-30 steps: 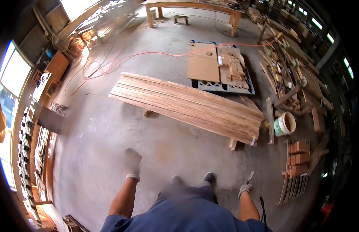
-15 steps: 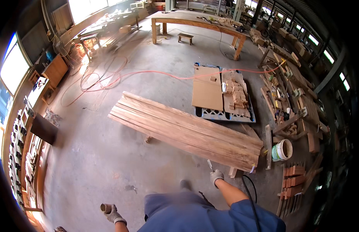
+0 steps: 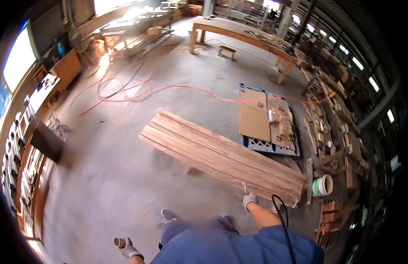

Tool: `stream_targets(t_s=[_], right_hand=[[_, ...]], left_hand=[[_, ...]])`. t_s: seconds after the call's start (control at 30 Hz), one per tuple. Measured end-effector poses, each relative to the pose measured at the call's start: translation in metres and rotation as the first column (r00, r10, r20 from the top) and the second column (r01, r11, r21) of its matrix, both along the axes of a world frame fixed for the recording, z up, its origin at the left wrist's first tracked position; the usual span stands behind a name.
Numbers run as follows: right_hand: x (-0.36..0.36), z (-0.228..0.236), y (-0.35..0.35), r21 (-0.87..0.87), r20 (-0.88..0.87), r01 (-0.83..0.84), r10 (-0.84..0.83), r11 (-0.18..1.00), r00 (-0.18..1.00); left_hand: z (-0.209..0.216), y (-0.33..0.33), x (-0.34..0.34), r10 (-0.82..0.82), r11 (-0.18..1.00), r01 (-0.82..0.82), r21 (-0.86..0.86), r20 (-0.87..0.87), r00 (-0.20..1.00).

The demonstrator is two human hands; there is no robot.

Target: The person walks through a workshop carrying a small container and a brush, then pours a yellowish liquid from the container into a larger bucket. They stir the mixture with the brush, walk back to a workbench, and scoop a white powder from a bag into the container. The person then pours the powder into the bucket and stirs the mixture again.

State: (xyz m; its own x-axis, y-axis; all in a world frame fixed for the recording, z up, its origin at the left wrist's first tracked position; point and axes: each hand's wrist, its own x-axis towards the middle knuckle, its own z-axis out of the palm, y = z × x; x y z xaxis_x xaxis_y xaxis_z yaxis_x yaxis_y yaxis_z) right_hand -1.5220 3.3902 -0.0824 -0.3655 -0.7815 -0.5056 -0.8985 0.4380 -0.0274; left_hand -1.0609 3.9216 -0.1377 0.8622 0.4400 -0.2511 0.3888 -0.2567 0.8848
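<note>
At the lower left my left hand [image 3: 130, 250], in a pale glove, is closed round a small brown cup-like container [image 3: 119, 242] whose contents I cannot make out. My right hand [image 3: 249, 200], gloved as well, grips a slim, light-coloured tool [image 3: 245, 188] that looks like a narrow putty knife. The tool's tip points away from me at the near edge of the long wooden boards [image 3: 221, 156]. Those reddish-brown boards lie side by side, raised off the floor on wooden blocks [image 3: 194, 170]. Neither the container nor the right hand's fingers show fully.
Beyond the boards, a blue-edged pallet [image 3: 261, 145] carries cardboard and small wood pieces. A white bucket [image 3: 322, 185] stands right of the boards. A red hose [image 3: 186, 86] crosses the floor. A black cable [image 3: 282, 211] hangs by my right arm. Far back stands a long table [image 3: 239, 31].
My view has shifted, so the boards sit further right and lower. My right hand's tool now overlaps the boards' near edge. One shoe has come out at the left. Both hands keep their holds.
</note>
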Motion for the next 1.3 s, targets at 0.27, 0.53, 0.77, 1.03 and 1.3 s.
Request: stream_targets(t_s=[0.27, 0.53, 0.77, 1.03, 1.3], right_hand=[[0.175, 0.010, -0.001, -0.018, -0.003, -0.233, 0.233, 0.972, 0.972], [0.333, -0.024, -0.064, 0.039, 0.054, -0.282, 0.280, 0.959, 0.958], [0.510, -0.061, -0.141, 0.154, 0.121, -0.515, 0.501, 0.843, 0.857], [0.653, -0.116, -0.259, 0.090, 0.283, -0.322, 0.286, 0.942, 0.916], [0.731, -0.115, -0.271, 0.146, 0.210, -0.080, 0.048, 0.986, 0.977]], left_hand=[[0.062, -0.057, 0.194, -0.017, 0.995, 0.008, 0.101, 0.084, 0.996], [0.040, -0.087, 0.291, 0.122, 0.979, -0.125, 0.159, 0.026, 0.992], [0.047, -0.090, 0.365, 0.365, 0.923, -0.348, 0.164, -0.086, 0.927], [0.081, -0.200, 0.495, 0.333, 0.936, -0.302, 0.179, -0.175, 0.927], [0.025, -0.308, 0.737, 0.071, 0.996, -0.065, 0.056, -0.121, 0.990]])
